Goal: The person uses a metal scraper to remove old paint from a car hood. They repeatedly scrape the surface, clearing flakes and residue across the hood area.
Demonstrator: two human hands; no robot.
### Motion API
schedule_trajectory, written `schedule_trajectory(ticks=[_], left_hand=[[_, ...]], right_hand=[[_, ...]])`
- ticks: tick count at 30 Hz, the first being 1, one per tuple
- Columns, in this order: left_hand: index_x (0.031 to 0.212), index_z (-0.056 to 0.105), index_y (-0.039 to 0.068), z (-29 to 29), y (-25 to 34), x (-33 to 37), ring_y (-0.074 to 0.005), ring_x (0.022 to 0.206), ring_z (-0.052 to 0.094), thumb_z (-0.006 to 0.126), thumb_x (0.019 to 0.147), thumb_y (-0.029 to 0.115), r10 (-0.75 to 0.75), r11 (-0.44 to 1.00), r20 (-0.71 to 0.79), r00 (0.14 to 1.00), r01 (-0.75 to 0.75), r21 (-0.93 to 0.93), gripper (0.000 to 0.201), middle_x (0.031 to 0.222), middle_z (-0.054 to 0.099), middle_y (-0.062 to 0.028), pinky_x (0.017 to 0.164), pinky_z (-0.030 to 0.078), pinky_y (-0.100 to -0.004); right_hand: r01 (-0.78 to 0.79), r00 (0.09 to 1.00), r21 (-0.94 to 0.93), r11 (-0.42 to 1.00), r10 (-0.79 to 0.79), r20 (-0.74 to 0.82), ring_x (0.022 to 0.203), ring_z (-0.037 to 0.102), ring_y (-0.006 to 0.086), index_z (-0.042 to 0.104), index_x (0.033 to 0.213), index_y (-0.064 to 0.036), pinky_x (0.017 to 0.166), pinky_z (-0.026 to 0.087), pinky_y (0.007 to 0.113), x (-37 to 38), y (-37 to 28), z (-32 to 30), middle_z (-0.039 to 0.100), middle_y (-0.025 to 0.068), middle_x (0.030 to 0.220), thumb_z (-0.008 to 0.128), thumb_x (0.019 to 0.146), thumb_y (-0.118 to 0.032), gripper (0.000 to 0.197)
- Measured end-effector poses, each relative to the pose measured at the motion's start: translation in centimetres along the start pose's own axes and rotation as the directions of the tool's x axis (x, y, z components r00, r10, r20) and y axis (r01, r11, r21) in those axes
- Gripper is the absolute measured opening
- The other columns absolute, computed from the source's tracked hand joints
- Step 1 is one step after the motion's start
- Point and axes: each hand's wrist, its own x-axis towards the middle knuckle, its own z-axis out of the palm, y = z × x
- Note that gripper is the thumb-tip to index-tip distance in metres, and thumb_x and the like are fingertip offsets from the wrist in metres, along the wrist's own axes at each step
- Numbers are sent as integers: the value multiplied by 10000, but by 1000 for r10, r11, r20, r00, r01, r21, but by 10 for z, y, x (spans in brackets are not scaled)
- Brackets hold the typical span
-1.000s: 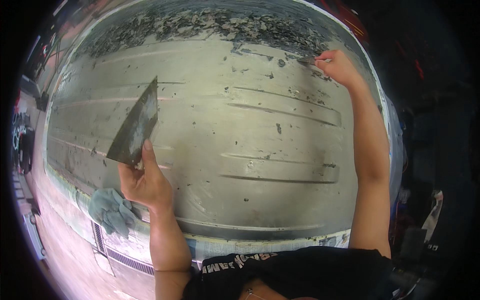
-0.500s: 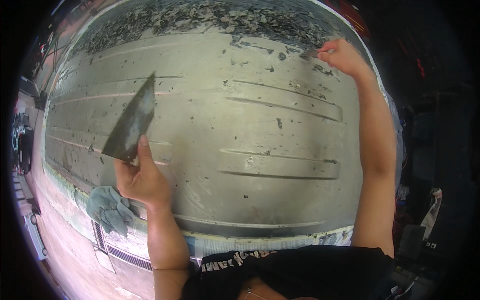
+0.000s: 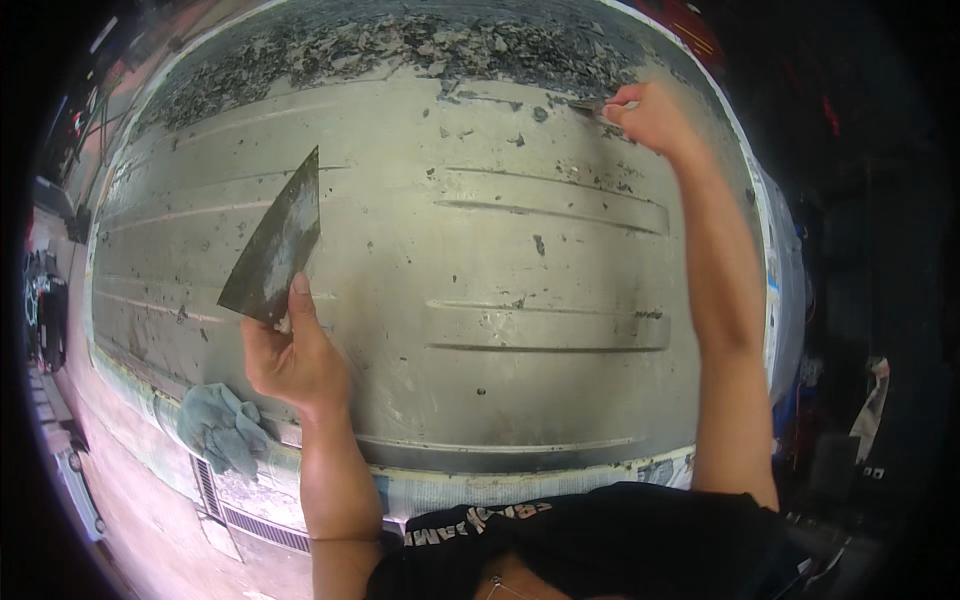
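My left hand (image 3: 292, 358) grips a wide flat metal scraper (image 3: 276, 243), its triangular blade raised over the left part of a large ribbed metal panel (image 3: 480, 300). My right hand (image 3: 648, 115) reaches to the far right of the panel and holds a small scraping tool (image 3: 590, 104) with its tip against the surface. A band of flaked, peeling dark paint (image 3: 400, 45) runs along the panel's far edge, just beyond that tool. Small dark specks dot the bare grey metal in between.
A crumpled grey-green rag (image 3: 218, 428) lies on the panel's near left edge. Masking paper (image 3: 560, 482) lines the near edge. A reddish floor (image 3: 120, 500) with a drain grate (image 3: 250, 520) lies to the left; dark clutter stands at the right.
My right hand has shifted slightly left along the flaked edge with its tool. My left hand still holds the wide scraper in about the same place.
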Motion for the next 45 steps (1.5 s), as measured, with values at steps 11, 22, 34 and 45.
schedule_trajectory(ticks=[11, 22, 34, 45], left_hand=[[1131, 681, -87, -11, -3, 0, -126, 843, 674, 753, 907, -25, 37, 998, -29, 999, -36, 53, 244, 1027, 742, -112, 750, 553, -247], [1132, 685, -89, 2, -3, -2, -126, 837, 679, 758, 896, -41, 40, 999, -16, 999, -40, -4, 252, 1001, 752, -121, 740, 545, -236], [1110, 689, -89, -1, 3, -4, -121, 834, 672, 751, 904, -37, -13, 999, 17, 1000, 13, 32, 221, 1004, 749, -111, 737, 545, -241], [1105, 690, -96, -8, 5, -2, -131, 830, 677, 755, 904, -31, 5, 997, -3, 1000, -4, 83, 222, 1007, 749, -124, 735, 547, -244]], right_hand=[[-189, 981, -9, 982, 189, 29, 851, 726, 262, 787, 1019, -55, 809, 546, 381, -14, -5, -11, 752, 169, 893, 783, 786, -282, 326], [-47, 982, -14, 999, 49, 183, 704, 651, 164, 766, 1084, -66, 709, 503, 327, 9, 15, -24, 689, 82, 715, 767, 839, -314, 348], [0, 989, 29, 1000, -5, 148, 675, 622, 157, 759, 1094, -44, 668, 489, 324, 11, 16, -14, 679, 78, 716, 760, 839, -306, 365], [-53, 983, 48, 997, 44, 178, 673, 594, 128, 755, 1068, -29, 675, 472, 309, 6, 30, -31, 679, 50, 731, 765, 829, -270, 340]])
